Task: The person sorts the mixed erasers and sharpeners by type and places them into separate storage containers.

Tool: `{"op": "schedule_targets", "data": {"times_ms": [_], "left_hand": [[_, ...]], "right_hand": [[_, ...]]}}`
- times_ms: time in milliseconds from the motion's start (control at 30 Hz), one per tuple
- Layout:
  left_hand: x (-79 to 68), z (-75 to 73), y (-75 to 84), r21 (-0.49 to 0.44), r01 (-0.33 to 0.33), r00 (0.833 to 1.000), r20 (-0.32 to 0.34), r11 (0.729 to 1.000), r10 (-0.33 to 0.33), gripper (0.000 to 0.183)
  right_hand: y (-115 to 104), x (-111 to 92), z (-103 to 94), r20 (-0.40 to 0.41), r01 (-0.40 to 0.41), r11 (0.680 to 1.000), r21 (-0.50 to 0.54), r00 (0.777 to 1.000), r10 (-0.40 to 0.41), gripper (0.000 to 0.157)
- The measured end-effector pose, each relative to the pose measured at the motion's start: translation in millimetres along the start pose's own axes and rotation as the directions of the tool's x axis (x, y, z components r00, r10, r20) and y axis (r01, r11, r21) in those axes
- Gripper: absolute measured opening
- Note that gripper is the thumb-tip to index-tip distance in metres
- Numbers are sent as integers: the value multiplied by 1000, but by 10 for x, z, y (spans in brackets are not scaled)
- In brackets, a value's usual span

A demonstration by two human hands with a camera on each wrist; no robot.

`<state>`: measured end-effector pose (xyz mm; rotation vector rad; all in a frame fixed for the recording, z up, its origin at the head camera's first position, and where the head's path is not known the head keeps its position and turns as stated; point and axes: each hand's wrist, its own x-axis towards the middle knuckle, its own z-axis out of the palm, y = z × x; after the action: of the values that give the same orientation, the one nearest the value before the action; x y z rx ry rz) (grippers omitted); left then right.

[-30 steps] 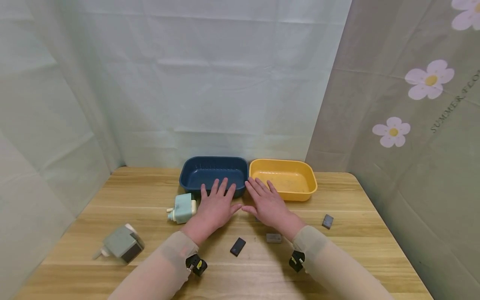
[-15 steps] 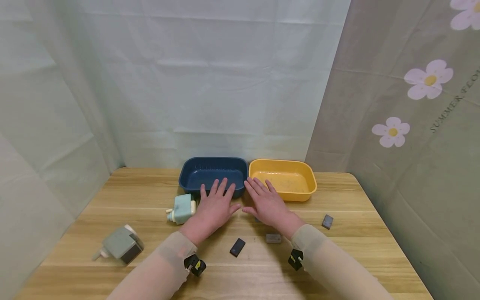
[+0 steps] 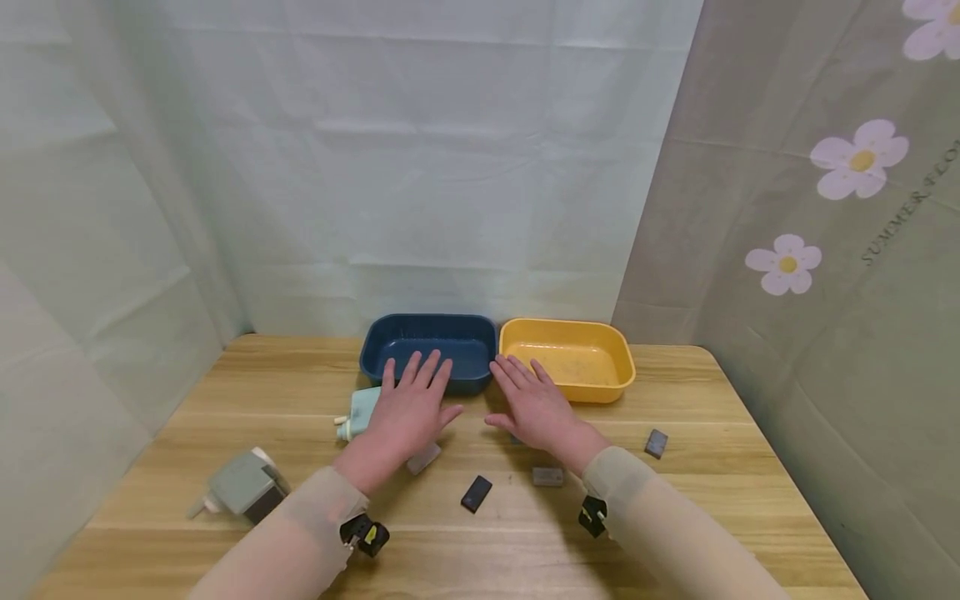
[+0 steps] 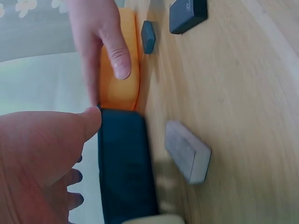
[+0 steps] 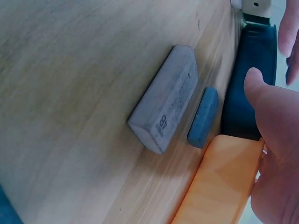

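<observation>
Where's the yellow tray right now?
In the head view, the yellow tray stands immediately right of the blue tray, the right hand hiding its near left corner.

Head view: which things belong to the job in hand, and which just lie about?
Likely the job: left hand, right hand, blue bin and yellow bin before them.
Perhaps just lying about: pale-blue object, grey-green object, black block, blue block, three grey blocks.

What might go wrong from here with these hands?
The left hand may knock the pale blue container, partly covered in the head view. The right hand largely hides the small blue block there, so a bump could go unseen. The blue tray and yellow tray sit side by side; pushing one might shift the other.
</observation>
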<state>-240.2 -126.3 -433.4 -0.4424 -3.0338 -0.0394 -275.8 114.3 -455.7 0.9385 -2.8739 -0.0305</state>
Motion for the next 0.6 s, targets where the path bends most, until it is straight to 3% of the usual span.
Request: {"op": "schedule_targets", "data": {"times_ms": [300, 600], "left_hand": [[-180, -139, -265, 7, -3, 999, -35, 1000, 3, 82], [-367, -189, -478, -3, 16, 999, -28, 1000, -16, 83]], "right_hand": [[17, 8, -12, 0, -3, 1000, 21, 1000, 3, 94], [19, 4, 18, 6, 2, 1000, 31, 1000, -2, 94]]}}
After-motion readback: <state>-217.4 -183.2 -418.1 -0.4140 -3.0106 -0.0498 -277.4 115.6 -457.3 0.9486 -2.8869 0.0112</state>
